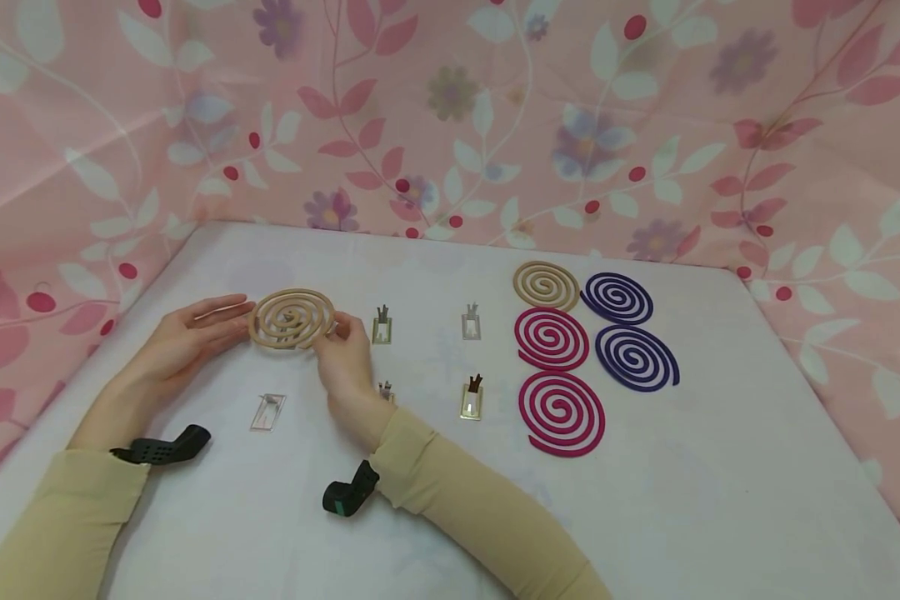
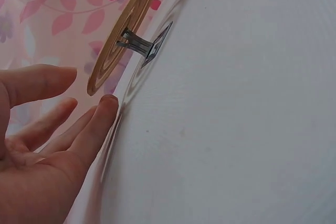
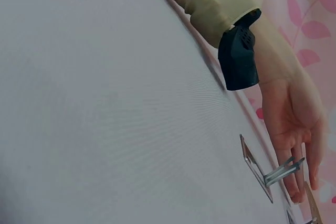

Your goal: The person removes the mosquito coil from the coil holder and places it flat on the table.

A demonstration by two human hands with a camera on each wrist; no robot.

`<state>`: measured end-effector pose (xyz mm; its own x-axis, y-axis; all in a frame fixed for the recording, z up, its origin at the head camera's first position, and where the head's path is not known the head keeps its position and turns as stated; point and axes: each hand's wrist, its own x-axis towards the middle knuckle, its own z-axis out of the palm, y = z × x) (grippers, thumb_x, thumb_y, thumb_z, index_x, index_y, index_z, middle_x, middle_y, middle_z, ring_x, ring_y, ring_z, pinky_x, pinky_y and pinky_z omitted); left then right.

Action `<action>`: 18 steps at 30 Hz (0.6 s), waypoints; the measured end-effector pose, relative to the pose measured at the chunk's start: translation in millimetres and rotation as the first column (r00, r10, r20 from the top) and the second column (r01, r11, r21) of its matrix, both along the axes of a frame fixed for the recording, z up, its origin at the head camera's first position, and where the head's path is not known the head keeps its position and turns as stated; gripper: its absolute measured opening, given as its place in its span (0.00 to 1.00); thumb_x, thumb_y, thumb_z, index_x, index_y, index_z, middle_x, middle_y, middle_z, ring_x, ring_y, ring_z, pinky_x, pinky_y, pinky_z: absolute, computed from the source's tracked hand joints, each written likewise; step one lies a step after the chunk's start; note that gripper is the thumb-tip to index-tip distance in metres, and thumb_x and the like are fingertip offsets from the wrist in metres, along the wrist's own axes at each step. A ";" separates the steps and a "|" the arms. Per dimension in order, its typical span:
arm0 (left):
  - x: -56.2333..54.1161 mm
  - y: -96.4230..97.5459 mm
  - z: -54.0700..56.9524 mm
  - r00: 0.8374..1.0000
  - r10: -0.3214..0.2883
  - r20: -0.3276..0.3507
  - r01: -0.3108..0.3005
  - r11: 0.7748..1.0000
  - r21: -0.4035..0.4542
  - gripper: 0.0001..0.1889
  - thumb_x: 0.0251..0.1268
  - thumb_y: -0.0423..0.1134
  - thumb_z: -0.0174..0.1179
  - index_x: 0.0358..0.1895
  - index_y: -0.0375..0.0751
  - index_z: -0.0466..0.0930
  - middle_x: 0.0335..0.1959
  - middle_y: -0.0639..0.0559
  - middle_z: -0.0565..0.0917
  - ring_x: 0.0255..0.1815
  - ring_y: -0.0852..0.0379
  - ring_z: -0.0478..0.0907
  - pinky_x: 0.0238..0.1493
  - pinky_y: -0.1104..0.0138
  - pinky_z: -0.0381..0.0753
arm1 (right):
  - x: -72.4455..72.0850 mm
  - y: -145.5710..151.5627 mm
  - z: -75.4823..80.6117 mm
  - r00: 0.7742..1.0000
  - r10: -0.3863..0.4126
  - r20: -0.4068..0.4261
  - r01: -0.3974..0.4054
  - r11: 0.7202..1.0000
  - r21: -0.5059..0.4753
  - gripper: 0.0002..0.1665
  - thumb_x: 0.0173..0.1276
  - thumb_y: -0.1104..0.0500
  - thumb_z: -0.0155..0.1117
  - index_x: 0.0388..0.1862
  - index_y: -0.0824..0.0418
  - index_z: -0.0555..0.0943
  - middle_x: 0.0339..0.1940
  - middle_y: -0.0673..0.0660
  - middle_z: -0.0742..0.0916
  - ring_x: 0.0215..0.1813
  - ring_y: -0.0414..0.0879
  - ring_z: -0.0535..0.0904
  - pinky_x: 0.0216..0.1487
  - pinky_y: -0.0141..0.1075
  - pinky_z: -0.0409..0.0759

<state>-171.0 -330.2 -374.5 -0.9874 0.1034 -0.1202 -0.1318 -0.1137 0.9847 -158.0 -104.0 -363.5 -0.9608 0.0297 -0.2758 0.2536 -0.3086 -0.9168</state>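
A tan mosquito coil (image 1: 291,317) lies roughly level above the table on a metal coil stand (image 2: 137,44), whose prongs reach its centre from below. At the coil's right edge, my right hand (image 1: 347,367) pinches the rim between thumb and fingers. Off the left edge is my left hand (image 1: 187,337), its fingers loosely extended; in the left wrist view they are close to the rim with a small gap. Another metal stand (image 1: 268,411) sits on the table in front of the coil, between my wrists.
More stands stand in the middle: brassy (image 1: 382,327), silvery (image 1: 471,322) and gold (image 1: 472,400); one more is partly behind my right wrist. To the right lie a tan coil (image 1: 546,285), two pink coils (image 1: 551,337) and two purple coils (image 1: 635,357). Floral cloth (image 1: 450,125) hangs behind.
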 end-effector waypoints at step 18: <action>-1.0 3.9 -2.9 1.000 -0.015 0.003 0.015 0.999 0.048 0.26 0.70 0.26 0.58 0.70 0.35 0.64 0.54 0.61 0.84 0.55 0.69 0.81 0.51 0.74 0.83 | -3.5 -2.9 -13.1 0.999 0.015 0.039 -0.008 0.984 -0.177 0.32 0.63 0.77 0.56 0.68 0.70 0.70 0.59 0.64 0.82 0.61 0.52 0.79 0.64 0.40 0.78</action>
<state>-172.0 -326.3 -377.5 -0.9853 0.1240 -0.1179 -0.1370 -0.1583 0.9778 -161.4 -106.9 -376.5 -0.9489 -0.0338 -0.3136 0.2931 -0.4618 -0.8371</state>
